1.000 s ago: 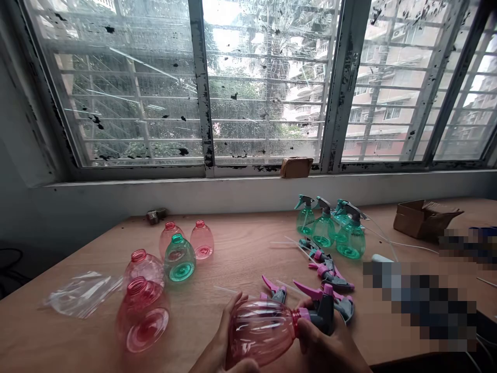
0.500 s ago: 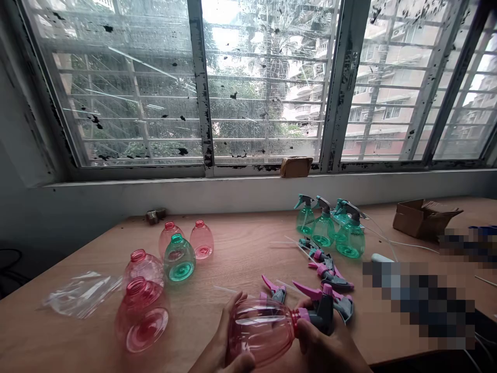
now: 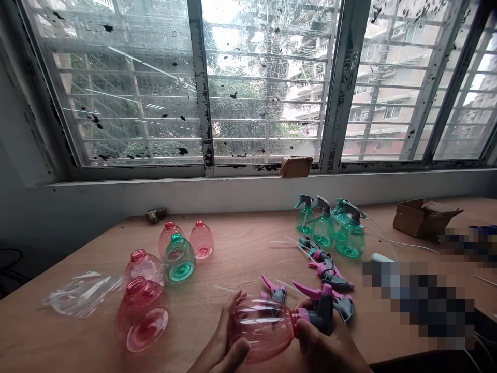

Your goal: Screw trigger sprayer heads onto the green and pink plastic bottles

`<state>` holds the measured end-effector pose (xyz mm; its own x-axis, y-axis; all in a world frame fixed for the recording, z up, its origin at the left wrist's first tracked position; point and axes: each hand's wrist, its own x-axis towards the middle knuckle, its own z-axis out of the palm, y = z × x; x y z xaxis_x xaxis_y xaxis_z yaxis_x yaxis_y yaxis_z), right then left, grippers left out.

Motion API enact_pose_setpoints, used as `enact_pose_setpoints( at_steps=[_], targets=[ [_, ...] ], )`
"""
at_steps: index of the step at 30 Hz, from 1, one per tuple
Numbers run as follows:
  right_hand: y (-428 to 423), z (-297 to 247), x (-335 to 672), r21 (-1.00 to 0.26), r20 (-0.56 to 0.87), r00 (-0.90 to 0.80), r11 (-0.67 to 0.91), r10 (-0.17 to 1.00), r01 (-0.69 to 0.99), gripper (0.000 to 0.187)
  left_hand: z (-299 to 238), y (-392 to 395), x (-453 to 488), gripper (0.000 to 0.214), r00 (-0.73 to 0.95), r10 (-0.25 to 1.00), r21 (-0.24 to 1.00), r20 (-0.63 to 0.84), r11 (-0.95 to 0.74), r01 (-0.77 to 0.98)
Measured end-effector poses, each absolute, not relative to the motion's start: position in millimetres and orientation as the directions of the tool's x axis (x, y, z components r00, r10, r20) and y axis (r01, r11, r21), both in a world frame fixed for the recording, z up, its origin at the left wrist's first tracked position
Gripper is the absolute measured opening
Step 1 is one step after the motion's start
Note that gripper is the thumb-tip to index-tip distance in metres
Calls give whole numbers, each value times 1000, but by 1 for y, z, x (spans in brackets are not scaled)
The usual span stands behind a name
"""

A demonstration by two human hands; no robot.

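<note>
A clear pink spray bottle (image 3: 264, 329) lies sideways in the air between my hands, its neck to the right. My left hand (image 3: 229, 339) is wrapped round the bottle's base end, thumb in front. At the neck, my right hand (image 3: 320, 339) grips the pink collar of the grey-and-pink trigger sprayer head (image 3: 324, 311), which sits on the bottle's mouth. Just behind lie loose pink-and-grey sprayer heads (image 3: 332, 277) with thin tubes. Whether the collar is fully tight I cannot tell.
Several open pink bottles (image 3: 142, 321) and one green bottle (image 3: 179, 259) stand at left, beside a clear plastic bag (image 3: 83, 294). Green bottles with sprayers (image 3: 350, 235) stand at back right. Further right are a cardboard box (image 3: 421, 220), a white cable (image 3: 413, 244) and a blurred-out patch.
My left thumb has shifted up on the bottle, and the bottle has turned slightly. The right hand stays at the collar.
</note>
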<state>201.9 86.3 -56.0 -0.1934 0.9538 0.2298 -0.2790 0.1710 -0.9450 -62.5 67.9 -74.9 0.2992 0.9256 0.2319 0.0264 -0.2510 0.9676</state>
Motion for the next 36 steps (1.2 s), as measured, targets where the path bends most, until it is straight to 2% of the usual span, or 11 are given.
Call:
enact_pose_setpoints(
  at_steps=[3, 7, 10, 15, 17, 24, 26, 29, 31, 36],
  targets=[
    [87, -56, 203, -945, 224, -192, 164, 956, -283, 48, -71, 65, -61, 83, 272, 939, 972, 210, -230, 41],
    [87, -55, 202, -936, 236, -175, 175, 956, -306, 48, -70, 61, -60, 110, 283, 931, 964, 228, -257, 67],
    [86, -55, 201, -936, 225, -180, 161, 958, -312, 48, -68, 60, -61, 115, 333, 909, 951, 252, -296, 89],
    [86, -56, 200, -930, 225, -173, 159, 959, -332, 48, -48, 59, -60, 76, 333, 919, 961, 210, -258, 104],
    [86, -56, 200, -929, 222, -170, 156, 960, -335, 49, -42, 57, -58, 70, 357, 914, 973, 192, -225, 53],
    [87, -57, 202, -940, 229, -203, 162, 952, -301, 48, -60, 57, -56, 108, 346, 913, 970, 218, -241, 26],
    [86, -57, 202, -942, 230, -212, 162, 950, -293, 48, -63, 59, -57, 106, 340, 913, 970, 228, -243, 3],
    [86, -56, 203, -944, 227, -216, 160, 950, -289, 48, -58, 59, -59, 84, 319, 924, 974, 209, -226, 17],
    [85, -56, 203, -943, 231, -213, 165, 949, -290, 48, -54, 58, -60, 78, 315, 929, 974, 193, -221, 57],
    [86, -56, 202, -937, 242, -211, 173, 947, -302, 47, -59, 56, -56, 109, 327, 913, 959, 242, -276, 62]
  ],
)
